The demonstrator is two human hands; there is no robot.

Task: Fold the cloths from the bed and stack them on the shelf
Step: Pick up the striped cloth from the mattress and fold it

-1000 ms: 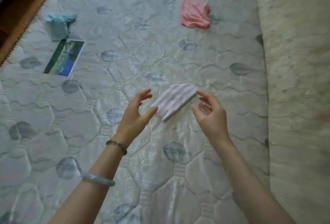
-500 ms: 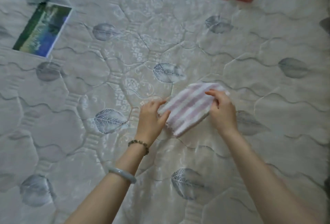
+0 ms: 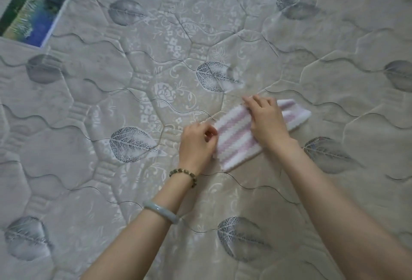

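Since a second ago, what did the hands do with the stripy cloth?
Both hands were open beside the striped cloth, then came down onto it. Now the left hand pinches its left end, and the right hand lies across its middle. The cloth stayed folded, and the photo card still lies on the mattress.

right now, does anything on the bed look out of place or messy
A glossy landscape print lies flat on the mattress at the far left, the one thing that is not a cloth. The striped cloth sits askew, and past the right hand its layers do not seem to line up.
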